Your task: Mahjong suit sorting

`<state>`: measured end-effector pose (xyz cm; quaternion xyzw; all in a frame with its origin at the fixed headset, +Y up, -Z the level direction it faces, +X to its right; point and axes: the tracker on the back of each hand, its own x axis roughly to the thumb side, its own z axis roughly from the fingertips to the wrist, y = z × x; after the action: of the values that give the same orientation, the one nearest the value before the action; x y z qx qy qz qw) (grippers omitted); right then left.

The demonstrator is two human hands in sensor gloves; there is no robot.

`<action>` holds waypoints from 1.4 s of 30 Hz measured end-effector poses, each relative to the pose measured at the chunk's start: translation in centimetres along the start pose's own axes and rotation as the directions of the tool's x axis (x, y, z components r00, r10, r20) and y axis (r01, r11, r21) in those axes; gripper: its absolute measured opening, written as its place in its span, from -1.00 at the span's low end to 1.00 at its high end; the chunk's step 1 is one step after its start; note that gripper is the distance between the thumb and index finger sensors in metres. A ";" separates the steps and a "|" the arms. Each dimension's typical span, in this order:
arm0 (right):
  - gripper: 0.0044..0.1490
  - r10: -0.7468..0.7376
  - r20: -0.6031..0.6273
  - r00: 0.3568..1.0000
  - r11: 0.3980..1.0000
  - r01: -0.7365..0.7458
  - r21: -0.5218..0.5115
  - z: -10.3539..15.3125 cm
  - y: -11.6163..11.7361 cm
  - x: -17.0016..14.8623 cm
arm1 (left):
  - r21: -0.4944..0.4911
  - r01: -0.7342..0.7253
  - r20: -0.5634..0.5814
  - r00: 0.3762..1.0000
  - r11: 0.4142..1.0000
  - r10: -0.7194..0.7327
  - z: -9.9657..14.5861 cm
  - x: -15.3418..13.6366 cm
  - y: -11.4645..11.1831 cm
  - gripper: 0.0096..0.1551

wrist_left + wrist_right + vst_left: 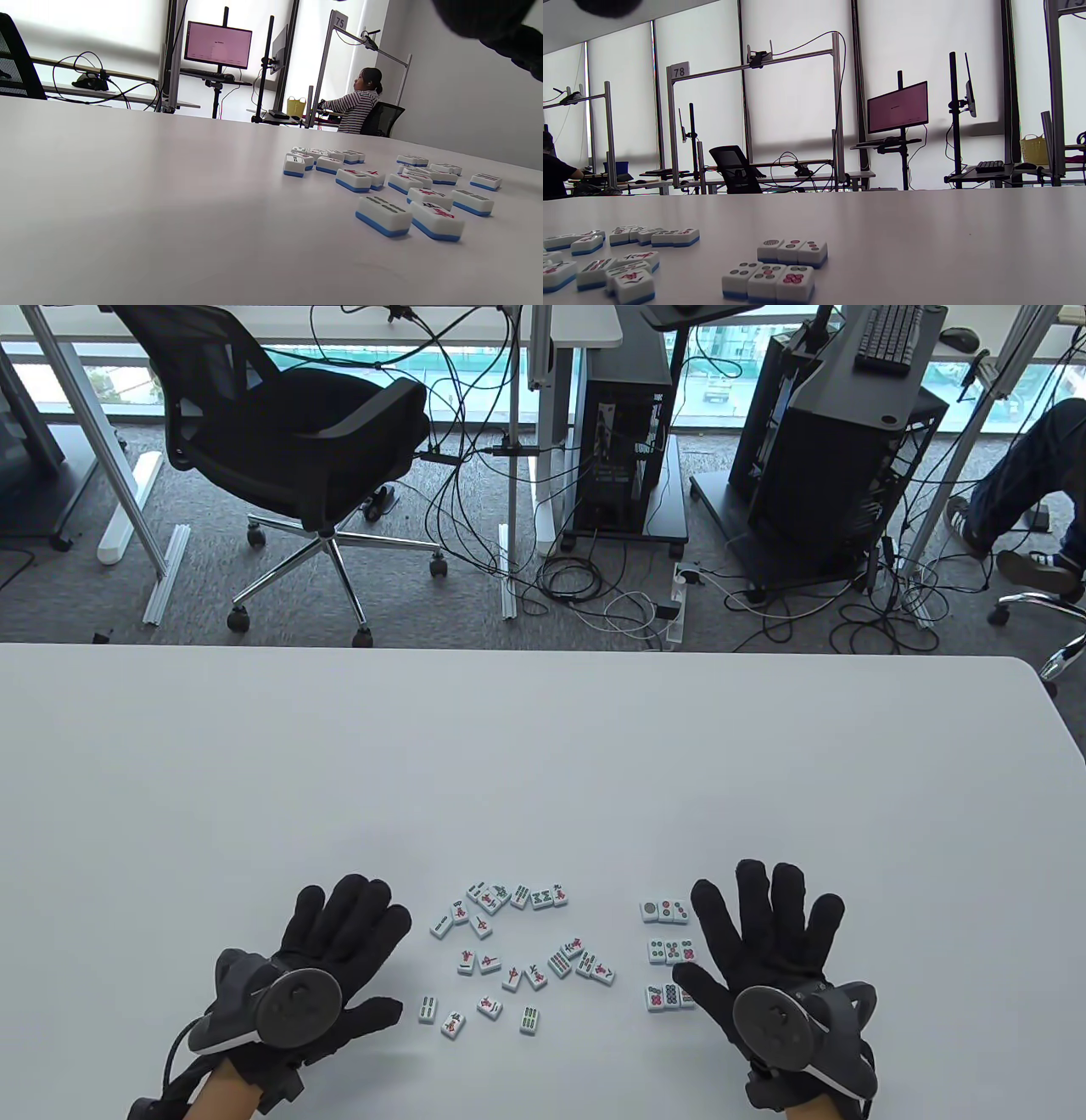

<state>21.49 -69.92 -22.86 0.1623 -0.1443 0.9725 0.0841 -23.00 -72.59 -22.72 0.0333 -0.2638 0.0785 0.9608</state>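
Worktop (543, 763): loose tiles (509, 954) scattered face-up between the hands. Sorted dot tiles (666, 952): three short rows, seemingly touching right hand (768, 959). Left hand (327, 963) and right hand: flat, fingers spread, grasping nothing.

The table view looks down from above; both wrist views skim low across the shared tiles (517, 950).

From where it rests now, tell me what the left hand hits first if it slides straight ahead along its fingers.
Probably nothing: the black-gloved left hand points up and slightly right over bare white table. The loose white mahjong tiles lie off to its right, though the topmost might get grazed.
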 end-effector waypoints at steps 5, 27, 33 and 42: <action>0.01 -0.032 0.017 0.999 0.999 0.033 -0.025 0.0 -0.6 0.3 | 0.038 0.155 0.087 0.984 0.987 -0.158 -1.6 2.7 3.0 0.09; 0.02 -0.056 0.062 0.996 0.998 0.058 -0.031 0.2 -0.4 0.9 | -0.305 0.549 0.292 0.832 0.778 -0.472 -7.1 10.6 -4.2 -0.20; 0.02 -0.051 0.063 0.997 0.998 0.053 -0.028 0.3 -0.4 0.9 | -0.301 0.599 0.326 0.796 0.742 -0.510 -7.5 11.2 -5.6 -0.26; 0.02 -0.033 0.062 0.998 0.999 0.033 0.000 0.2 0.1 1.0 | -0.376 0.476 0.295 0.875 0.795 -0.384 -7.9 10.4 -6.1 -0.30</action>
<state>20.58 -69.95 -22.35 0.1948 -0.1446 0.9654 0.0957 -9.13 -76.38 -24.32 -0.1161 -0.3568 -0.2082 0.9033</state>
